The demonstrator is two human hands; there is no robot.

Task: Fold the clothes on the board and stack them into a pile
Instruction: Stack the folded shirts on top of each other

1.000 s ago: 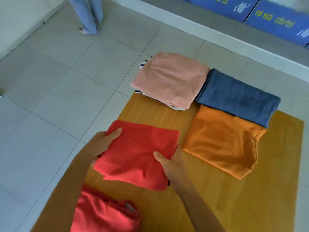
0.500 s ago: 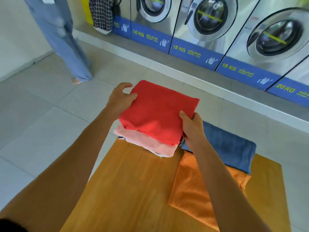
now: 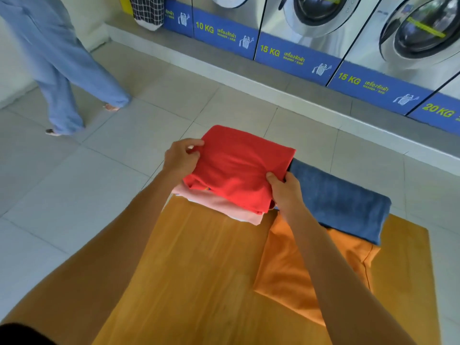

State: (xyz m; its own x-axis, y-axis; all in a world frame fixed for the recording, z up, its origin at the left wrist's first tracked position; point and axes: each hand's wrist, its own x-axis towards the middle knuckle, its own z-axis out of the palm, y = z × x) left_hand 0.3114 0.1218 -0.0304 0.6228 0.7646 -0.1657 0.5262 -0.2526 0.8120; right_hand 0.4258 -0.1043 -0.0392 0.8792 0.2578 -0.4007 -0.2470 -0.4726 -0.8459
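A folded red cotton garment (image 3: pixel 245 170) lies on top of a folded pale pink garment (image 3: pixel 224 206), which shows only as a strip along the near edge of the pile; a sliver of white cloth peeks out beneath the pink. The pile sits at the far left corner of the flat orange-brown wooden board (image 3: pixel 206 277), which lies on the pale tiled floor (image 3: pixel 74 195).

The left hand (image 3: pixel 180 159) holds the red garment's left edge, its grip closed with the fingers curled over the cloth and the thumb on top near the far corner. The right hand (image 3: pixel 283 189) pinches the right edge, thumb pressed on the upper surface and fingers tucked under the fold. Both bare forearms reach forward over the board.

Just beside the pile on the right lies a folded dark blue garment (image 3: pixel 341 200), touching the red one's right edge. A folded orange garment (image 3: pixel 293 270) lies nearer, partly under the blue one and partly hidden by the right forearm.

Beyond the board stands a row of front-loading washing machines (image 3: pixel 311 18) with blue labels reading 10 KG, 15 KG and 20 KG. At the far left, a person's legs in wide light blue trousers (image 3: pixel 57 66) stand on the tiles.
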